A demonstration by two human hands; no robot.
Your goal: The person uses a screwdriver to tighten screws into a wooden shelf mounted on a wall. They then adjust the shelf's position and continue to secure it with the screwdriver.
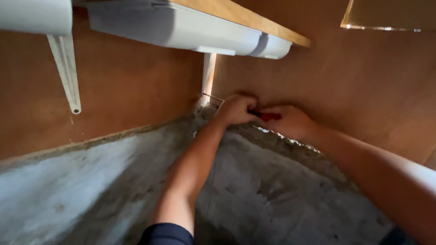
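Both my hands reach into the far corner where two brown plywood walls meet the grey concrete floor. My left hand (235,110) is closed near a thin metal rod or wire (212,97) that sticks out to the left at the corner. My right hand (290,121) grips a red-handled tool (268,116), whose handle shows between the two hands. The tool's tip is hidden behind my left hand. The hands nearly touch.
A wooden shelf (254,18) with white plastic bins (181,28) hangs above the corner on white brackets (66,68). The concrete floor (272,195) is rough and stained, with a gap of light along the right wall's base (290,141).
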